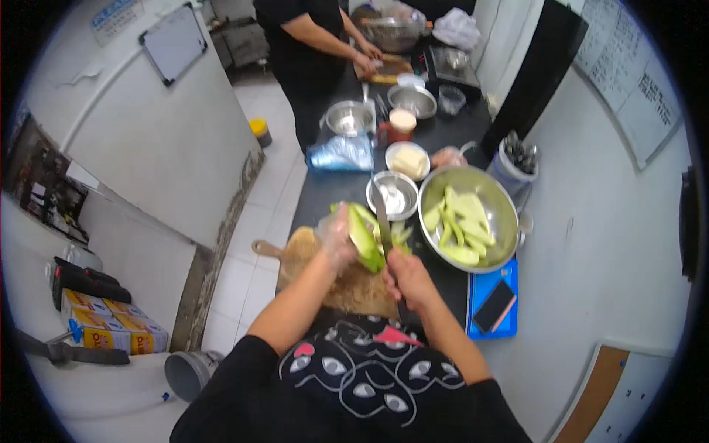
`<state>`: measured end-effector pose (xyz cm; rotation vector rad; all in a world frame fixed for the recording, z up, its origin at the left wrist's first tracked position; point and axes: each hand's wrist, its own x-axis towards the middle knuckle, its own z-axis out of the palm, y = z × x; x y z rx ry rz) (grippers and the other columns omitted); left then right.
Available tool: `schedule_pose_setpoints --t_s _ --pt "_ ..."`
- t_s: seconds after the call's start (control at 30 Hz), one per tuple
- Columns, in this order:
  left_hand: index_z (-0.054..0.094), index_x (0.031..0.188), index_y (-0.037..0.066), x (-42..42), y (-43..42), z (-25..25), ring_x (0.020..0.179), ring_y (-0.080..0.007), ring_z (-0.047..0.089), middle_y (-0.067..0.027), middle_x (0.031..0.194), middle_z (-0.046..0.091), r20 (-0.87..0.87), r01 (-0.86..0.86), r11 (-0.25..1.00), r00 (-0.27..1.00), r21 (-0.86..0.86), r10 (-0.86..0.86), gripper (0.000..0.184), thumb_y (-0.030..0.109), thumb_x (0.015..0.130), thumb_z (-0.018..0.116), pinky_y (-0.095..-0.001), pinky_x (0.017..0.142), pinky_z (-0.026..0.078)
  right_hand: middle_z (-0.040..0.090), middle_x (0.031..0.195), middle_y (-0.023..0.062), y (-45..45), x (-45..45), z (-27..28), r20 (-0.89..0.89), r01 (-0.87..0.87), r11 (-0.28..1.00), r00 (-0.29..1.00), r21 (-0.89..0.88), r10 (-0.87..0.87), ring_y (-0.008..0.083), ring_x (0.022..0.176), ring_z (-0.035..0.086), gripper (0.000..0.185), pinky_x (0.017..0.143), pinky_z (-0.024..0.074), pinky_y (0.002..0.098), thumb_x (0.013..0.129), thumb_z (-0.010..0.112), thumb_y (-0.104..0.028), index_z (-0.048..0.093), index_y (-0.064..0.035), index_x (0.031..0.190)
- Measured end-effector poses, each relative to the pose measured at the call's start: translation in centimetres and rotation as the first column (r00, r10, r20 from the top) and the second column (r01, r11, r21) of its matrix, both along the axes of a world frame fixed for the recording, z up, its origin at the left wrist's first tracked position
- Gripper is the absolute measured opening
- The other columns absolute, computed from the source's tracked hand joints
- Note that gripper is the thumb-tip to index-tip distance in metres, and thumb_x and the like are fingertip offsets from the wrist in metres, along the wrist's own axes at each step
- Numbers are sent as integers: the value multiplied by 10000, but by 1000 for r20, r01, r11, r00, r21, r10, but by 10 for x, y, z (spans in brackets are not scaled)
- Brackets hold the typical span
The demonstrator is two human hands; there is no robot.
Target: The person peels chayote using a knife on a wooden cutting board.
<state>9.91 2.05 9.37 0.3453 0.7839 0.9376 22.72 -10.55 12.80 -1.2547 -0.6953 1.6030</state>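
Note:
My left hand [338,240], in a clear plastic glove, grips a green vegetable piece [360,238] over the wooden cutting board [354,290]. My right hand [410,279] is closed round the handle of a knife [382,214], whose blade points away from me, beside the vegetable. Green trimmings lie around and beyond the piece. To the right, a large steel bowl [502,258] holds several pale green slices [467,221]. A smaller metal bowl [405,210] stands just beyond the knife.
Further back are a plate of pale blocks [408,161], a blue plastic bag [341,153], a red mug [399,133] and more metal bowls. A phone [494,306] lies on a blue scale at right. Across the table, a person's hands [369,60] work at another board.

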Motion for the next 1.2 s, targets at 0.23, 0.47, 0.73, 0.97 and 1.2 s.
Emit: schedule_pose_setpoints --t_s 0.23,0.47,0.73,0.97,1.2 --pt "495 1030 54 -7 -15 -32 708 -222 532 -96 821 519 129 163 987 979 -17 -159 384 421 921 484 -347 631 477 456 563 7 1 56 -47 377 35 986 926 -165 31 93 371 371 574 344 312 248 907 536 -369 357 -126 1395" --pt "440 1126 51 0 -6 -29 745 -277 555 -159 894 533 320 91 979 947 -182 -29 375 377 942 421 -407 672 500 608 671 97 -10 51 -89 487 57 964 870 -260 80 166 429 490 620 410 423 309 913 503 -396 281 -134 1429" --pt "473 1028 52 2 18 -49 742 -290 556 -178 905 559 229 -42 996 972 -74 58 429 451 948 335 -408 671 487 626 965 240 -38 30 -11 803 -112 983 593 148 -53 367 825 636 476 714 493 398 870 556 -342 453 -268 1329" --pt "458 956 61 12 18 -9 620 -215 481 -101 771 502 25 -76 993 997 -95 78 463 504 930 325 -324 520 442 620 750 121 -57 25 13 950 -240 955 297 175 -99 320 679 616 539 603 490 404 821 606 -432 467 -276 1318" --pt "458 928 91 9 18 10 622 -205 487 -90 751 499 74 -25 999 997 -45 28 425 507 922 369 -314 498 434 603 704 68 -58 26 10 931 -248 911 245 329 -270 279 623 603 529 556 488 382 798 617 -457 507 -290 1288"
